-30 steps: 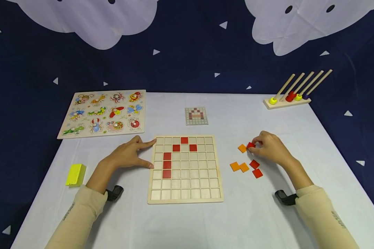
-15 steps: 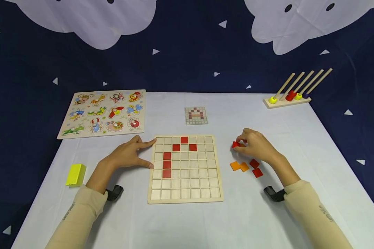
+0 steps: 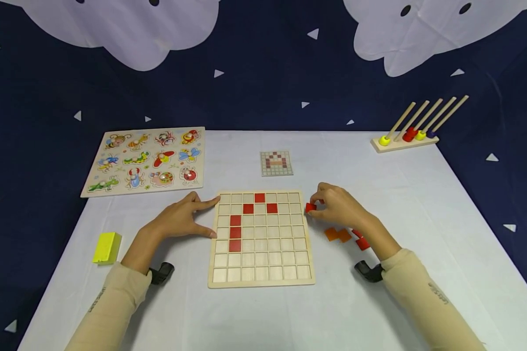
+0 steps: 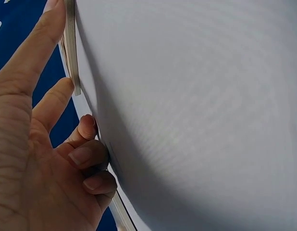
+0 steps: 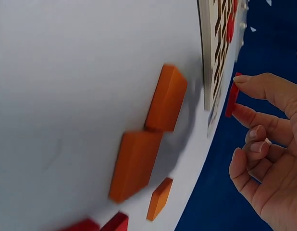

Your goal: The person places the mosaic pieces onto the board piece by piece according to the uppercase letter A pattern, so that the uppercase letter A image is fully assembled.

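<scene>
A wooden grid board [image 3: 261, 285] lies mid-table, with several red square tiles set in its cells. My left hand [image 3: 175, 217] rests against its left edge, thumb and forefinger straight and spread; the left wrist view shows the other fingers bent inward. Just off the board's upper right edge, my right hand [image 3: 340, 204] pinches a red square tile [image 3: 310, 207] between thumb and forefinger. In the right wrist view that tile [image 5: 232, 95] is held on its edge. Orange tiles [image 3: 331, 234] lie below the right hand; one [image 5: 159, 198] is hidden from the head view. Red tiles [image 3: 362, 243] sit by the forearm.
Behind the board lies a small pattern card [image 3: 276, 163] with a coloured grid. An insect puzzle board [image 3: 145, 158] is at back left, a yellow block [image 3: 107, 247] at left. A peg stand [image 3: 405, 146] with beads stands at the back right corner.
My right hand has picked up a red tile from the upper part of the loose pile and carried it left to beside the board. The left hand keeps its place.
</scene>
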The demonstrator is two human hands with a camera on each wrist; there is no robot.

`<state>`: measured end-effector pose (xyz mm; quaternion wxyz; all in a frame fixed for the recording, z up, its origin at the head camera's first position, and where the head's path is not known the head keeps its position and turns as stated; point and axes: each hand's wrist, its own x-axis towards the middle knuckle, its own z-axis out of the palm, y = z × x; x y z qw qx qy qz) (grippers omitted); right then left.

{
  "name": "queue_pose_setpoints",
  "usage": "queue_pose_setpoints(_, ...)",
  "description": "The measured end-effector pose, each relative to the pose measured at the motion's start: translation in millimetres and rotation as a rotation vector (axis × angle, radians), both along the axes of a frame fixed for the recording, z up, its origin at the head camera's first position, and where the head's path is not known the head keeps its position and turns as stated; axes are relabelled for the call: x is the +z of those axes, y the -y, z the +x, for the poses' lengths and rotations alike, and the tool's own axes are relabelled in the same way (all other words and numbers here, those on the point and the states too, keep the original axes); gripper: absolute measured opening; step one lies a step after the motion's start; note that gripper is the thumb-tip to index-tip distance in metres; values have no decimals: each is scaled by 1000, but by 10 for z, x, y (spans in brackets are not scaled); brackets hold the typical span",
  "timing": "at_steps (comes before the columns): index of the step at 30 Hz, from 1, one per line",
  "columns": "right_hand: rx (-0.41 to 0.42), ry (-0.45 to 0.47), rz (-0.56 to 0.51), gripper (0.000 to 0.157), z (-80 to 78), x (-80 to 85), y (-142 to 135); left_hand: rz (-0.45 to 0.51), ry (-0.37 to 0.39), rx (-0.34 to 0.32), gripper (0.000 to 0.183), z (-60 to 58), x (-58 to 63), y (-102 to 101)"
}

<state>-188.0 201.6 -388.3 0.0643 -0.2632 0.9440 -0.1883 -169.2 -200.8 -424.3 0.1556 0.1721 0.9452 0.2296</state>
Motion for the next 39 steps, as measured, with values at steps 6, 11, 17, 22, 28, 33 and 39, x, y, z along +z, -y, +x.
queue_pose_setpoints(6,46,21,-14,28,30,-1,142,-4,2,3,101,2,8,10)
queue_pose_setpoints(11,114,41,-34,29,47,-27,268,-4,-2,4,101,2,-5,15)
queue_pose_setpoints(17,190,39,-58,22,63,-90,397,-5,-7,6,102,2,-20,25)
queue_pose_setpoints(22,226,-1,-42,21,71,-136,460,0,-7,3,102,0,-21,22)
queue_pose_setpoints(28,240,-25,5,21,77,-146,494,-1,-4,-1,102,3,-11,12)
queue_pose_setpoints(33,225,-31,11,17,87,-153,506,3,-4,-3,101,4,-8,8)
queue_pose_setpoints(39,216,-38,34,16,101,-143,515,7,-3,-3,101,-1,-16,7)
